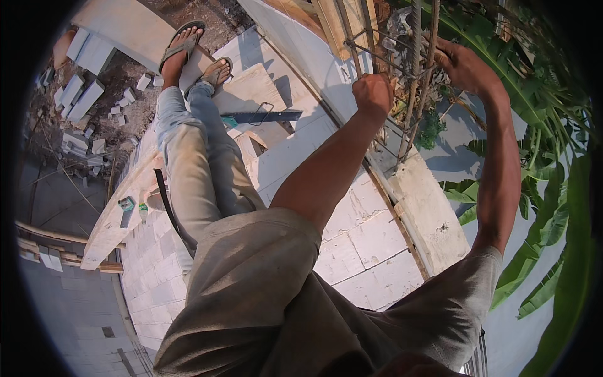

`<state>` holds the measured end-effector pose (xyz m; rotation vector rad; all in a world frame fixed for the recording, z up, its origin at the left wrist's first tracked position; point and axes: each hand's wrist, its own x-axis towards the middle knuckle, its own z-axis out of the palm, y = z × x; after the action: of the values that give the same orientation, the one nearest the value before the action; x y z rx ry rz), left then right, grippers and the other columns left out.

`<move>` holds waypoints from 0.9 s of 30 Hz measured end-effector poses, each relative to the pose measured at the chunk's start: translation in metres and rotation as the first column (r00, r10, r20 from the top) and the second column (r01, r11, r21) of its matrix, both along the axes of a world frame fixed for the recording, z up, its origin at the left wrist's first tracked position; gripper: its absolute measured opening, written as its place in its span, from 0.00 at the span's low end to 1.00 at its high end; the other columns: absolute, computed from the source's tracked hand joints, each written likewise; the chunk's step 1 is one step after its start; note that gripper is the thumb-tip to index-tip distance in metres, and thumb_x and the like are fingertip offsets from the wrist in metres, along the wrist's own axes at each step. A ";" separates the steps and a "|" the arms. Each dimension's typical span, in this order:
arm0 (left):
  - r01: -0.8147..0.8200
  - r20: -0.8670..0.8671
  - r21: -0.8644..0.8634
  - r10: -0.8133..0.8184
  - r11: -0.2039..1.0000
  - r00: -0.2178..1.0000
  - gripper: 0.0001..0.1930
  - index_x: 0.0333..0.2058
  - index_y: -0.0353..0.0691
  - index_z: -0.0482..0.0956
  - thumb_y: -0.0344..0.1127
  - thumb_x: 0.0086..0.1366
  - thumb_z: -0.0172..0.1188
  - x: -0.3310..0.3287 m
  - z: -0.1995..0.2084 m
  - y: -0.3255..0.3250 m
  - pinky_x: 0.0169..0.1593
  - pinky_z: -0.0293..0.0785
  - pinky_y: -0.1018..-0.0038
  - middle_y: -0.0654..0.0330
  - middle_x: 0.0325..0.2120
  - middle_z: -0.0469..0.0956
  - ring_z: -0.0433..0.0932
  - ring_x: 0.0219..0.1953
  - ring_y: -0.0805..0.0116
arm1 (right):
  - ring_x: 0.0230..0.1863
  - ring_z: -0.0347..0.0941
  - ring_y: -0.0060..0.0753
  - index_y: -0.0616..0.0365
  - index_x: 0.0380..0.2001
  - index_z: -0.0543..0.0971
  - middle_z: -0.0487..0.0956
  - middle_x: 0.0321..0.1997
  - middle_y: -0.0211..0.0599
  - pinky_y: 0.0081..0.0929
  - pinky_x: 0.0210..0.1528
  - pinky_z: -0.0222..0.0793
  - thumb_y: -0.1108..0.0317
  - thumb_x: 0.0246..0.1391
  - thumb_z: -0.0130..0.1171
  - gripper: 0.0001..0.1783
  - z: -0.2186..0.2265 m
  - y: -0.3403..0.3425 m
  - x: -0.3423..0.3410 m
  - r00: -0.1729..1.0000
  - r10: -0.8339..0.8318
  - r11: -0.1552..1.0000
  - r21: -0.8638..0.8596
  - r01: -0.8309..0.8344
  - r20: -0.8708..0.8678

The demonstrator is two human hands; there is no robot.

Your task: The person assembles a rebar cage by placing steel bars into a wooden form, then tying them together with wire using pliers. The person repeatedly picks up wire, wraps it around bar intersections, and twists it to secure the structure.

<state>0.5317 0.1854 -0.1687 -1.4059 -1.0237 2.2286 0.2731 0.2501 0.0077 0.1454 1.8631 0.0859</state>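
Upright ribbed steel bars [416,69] with thin cross ties rise at the upper right, beside wooden boards [333,25]. My left hand [373,94] is closed in a fist against the near left side of this cage, next to one bar. What lies inside its fingers is hidden. On the far right side of the bars, my right hand [463,66] reaches in with bent fingers. Its fingertips go behind the bars, so its grip is hard to make out. A crumpled clear plastic piece [397,28] shows between the bars near both hands.
A handsaw [264,117] lies on a wooden board near my sandalled feet. Pale block walls [370,213] run below, with a pipe along one edge. Broken white blocks [81,97] litter the ground at left. Banana leaves [546,213] crowd the right; a trowel [127,207] rests on a plank.
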 end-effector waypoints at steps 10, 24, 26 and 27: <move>-0.048 0.210 -0.975 -0.973 -0.215 0.101 0.07 0.24 0.43 0.70 0.38 0.55 0.54 -0.051 0.014 -0.020 0.37 0.71 0.72 0.62 0.25 0.70 0.73 0.32 0.68 | 0.56 0.72 0.51 0.41 0.63 0.66 0.75 0.57 0.44 0.39 0.57 0.68 0.45 0.64 0.45 0.27 0.006 0.001 -0.004 0.991 0.078 0.997 0.000 -0.078 -0.110; -0.469 0.653 -0.705 -0.745 -0.531 -0.138 0.03 0.19 0.43 0.73 0.28 0.50 0.53 -0.072 0.041 -0.041 0.30 0.71 0.68 0.61 0.16 0.72 0.75 0.25 0.62 | 0.55 0.73 0.38 0.44 0.63 0.67 0.77 0.55 0.45 0.35 0.55 0.67 0.50 0.66 0.46 0.26 0.009 0.007 -0.026 0.973 0.063 0.994 -0.074 -0.081 -0.224; -0.341 0.559 -0.790 -0.827 -0.509 -0.060 0.04 0.20 0.42 0.73 0.29 0.52 0.53 -0.054 0.029 -0.028 0.29 0.70 0.69 0.61 0.17 0.72 0.75 0.25 0.64 | 0.54 0.74 0.38 0.46 0.62 0.68 0.77 0.54 0.45 0.35 0.56 0.67 0.52 0.66 0.47 0.25 0.013 0.007 -0.030 0.849 -0.105 0.985 -0.170 0.018 -0.517; -0.243 0.475 -0.850 -0.880 -0.467 0.030 0.05 0.22 0.41 0.73 0.30 0.55 0.52 -0.040 0.019 -0.018 0.28 0.70 0.71 0.61 0.18 0.72 0.74 0.25 0.65 | 0.55 0.73 0.38 0.46 0.63 0.68 0.77 0.55 0.45 0.35 0.56 0.66 0.51 0.66 0.47 0.25 0.008 0.007 -0.027 0.902 -0.082 0.989 -0.148 0.021 -0.423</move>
<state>0.4917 0.1675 -0.1497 -0.2888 1.9736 1.5471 0.2464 0.2569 0.0154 0.1228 2.2968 -0.1249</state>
